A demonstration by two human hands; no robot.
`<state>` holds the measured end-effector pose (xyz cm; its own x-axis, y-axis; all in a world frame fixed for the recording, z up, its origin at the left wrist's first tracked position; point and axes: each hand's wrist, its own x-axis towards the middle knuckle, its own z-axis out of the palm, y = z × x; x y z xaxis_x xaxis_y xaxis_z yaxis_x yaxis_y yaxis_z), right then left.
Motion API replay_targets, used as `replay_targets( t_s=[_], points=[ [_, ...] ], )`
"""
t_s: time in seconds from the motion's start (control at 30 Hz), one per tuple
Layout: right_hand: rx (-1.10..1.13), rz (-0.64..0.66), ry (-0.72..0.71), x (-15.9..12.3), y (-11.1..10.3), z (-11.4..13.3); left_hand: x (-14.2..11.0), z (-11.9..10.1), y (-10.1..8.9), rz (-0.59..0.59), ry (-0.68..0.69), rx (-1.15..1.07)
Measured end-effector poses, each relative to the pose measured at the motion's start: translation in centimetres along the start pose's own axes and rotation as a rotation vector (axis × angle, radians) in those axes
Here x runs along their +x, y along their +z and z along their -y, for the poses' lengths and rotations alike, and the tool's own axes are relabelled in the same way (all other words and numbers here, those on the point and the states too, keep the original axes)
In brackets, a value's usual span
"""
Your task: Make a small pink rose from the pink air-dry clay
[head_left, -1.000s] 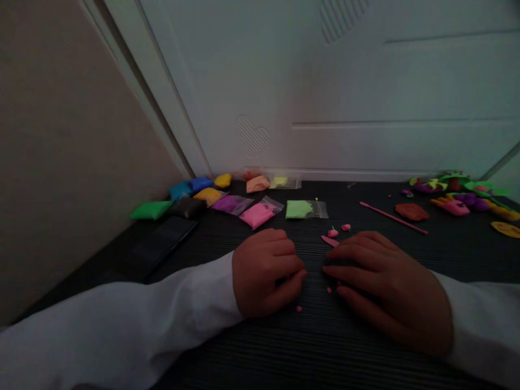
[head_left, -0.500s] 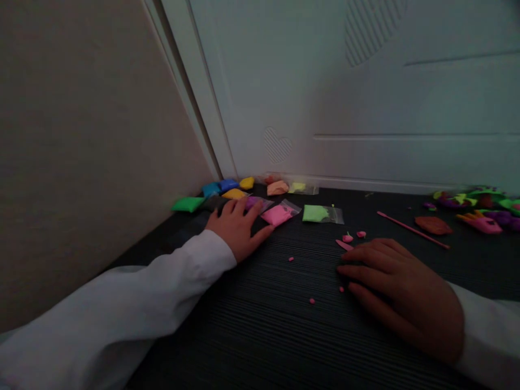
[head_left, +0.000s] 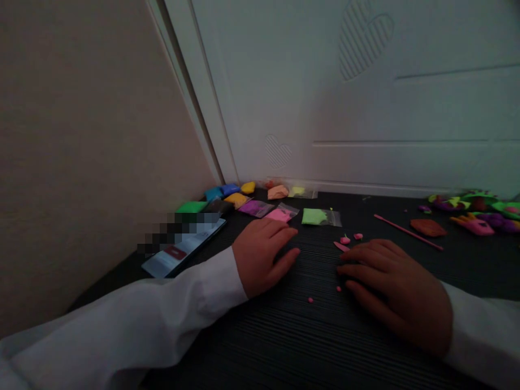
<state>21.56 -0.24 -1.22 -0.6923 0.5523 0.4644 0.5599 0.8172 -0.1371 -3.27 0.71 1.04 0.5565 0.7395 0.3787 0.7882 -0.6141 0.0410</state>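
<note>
My left hand (head_left: 265, 257) hovers over or rests on the dark table, its thumb apart from the fingers and no object visible in it. Just beyond its fingertips lies a bag of pink clay (head_left: 278, 213), partly covered by the hand. To its left is a phone (head_left: 184, 249) with a lit screen. My right hand (head_left: 396, 292) lies palm down with fingers spread. By its fingertips are a pink pointed blade-like piece (head_left: 341, 246) and two small pink clay pieces (head_left: 345, 240). Tiny pink bits (head_left: 310, 300) sit between the hands. What lies under each palm is hidden.
Bags of green (head_left: 317, 216), purple (head_left: 255, 208) and other coloured clay line the back, near a white panel (head_left: 260, 97). A pink stick (head_left: 408, 232), a flat brown clay piece (head_left: 428, 227) and colourful clay figures (head_left: 475, 222) lie at the right. A wall (head_left: 81, 135) borders the left.
My left hand has come back from the purple and pink bags, towards me and to the right. The phone's screen, dark before, is now lit. My right hand has hardly moved.
</note>
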Motion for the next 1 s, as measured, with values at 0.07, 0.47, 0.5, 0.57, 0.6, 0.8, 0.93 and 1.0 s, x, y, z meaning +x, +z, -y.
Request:
replay_targets(
  t_s=[0.07, 0.47, 0.5, 0.57, 0.6, 0.8, 0.93, 1.0],
  points=[
    [0.001, 0.003, -0.006, 0.0, 0.0, 0.0, -0.1, 0.1, 0.4, 0.012, 0.042, -0.071],
    [-0.042, 0.037, -0.014, 0.0, -0.2, -0.1, 0.1, 1.8, 1.6, 0.121, 0.113, -0.363],
    [-0.041, 0.042, -0.020, -0.1, -0.2, 0.0, 0.2, 1.9, 1.5, 0.132, 0.118, -0.383],
    [-0.040, 0.053, -0.028, 0.0, -0.2, 0.0, 0.3, 2.2, 1.5, 0.154, 0.128, -0.421],
    [-0.042, 0.056, -0.027, 0.0, -0.2, 0.0, 0.4, 2.4, 1.5, 0.162, 0.132, -0.437],
    [-0.060, 0.058, -0.013, -0.1, -0.1, -0.1, 0.5, 2.6, 1.4, 0.172, 0.129, -0.486],
    [-0.049, 0.067, -0.023, -0.1, 0.1, -0.1, 0.7, 1.4, 1.6, 0.162, 0.136, -0.504],
    [-0.045, 0.070, -0.018, 0.0, 0.2, -0.1, 0.9, 0.5, 1.9, 0.160, 0.143, -0.517]
  ],
)
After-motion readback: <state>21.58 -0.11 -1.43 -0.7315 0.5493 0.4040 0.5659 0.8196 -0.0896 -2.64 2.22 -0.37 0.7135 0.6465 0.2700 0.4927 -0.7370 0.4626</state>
